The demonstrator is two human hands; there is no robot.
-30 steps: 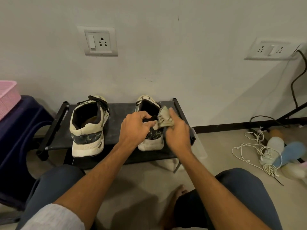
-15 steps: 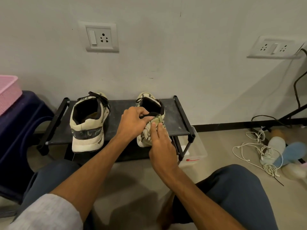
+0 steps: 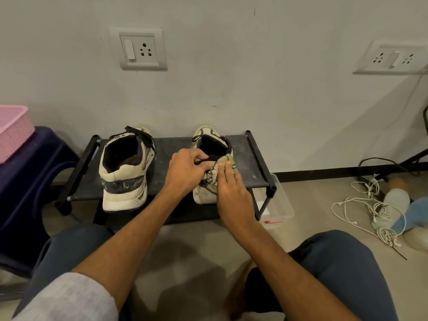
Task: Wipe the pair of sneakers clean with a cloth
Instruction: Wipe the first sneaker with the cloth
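Left hand (image 3: 187, 167) grips the right sneaker (image 3: 205, 196) by its collar on the rack (image 3: 166, 181); right hand (image 3: 234, 193) presses the cloth (image 3: 216, 171) flat against its heel. Left sneaker (image 3: 125, 174), at nine o'clock, sits untouched, so I'd judge half or more remains.

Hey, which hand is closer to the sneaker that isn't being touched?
Left. The left hand grips the collar of the other sneaker, just across the gap from the untouched sneaker. The right hand presses the cloth on that sneaker's heel, farther away.
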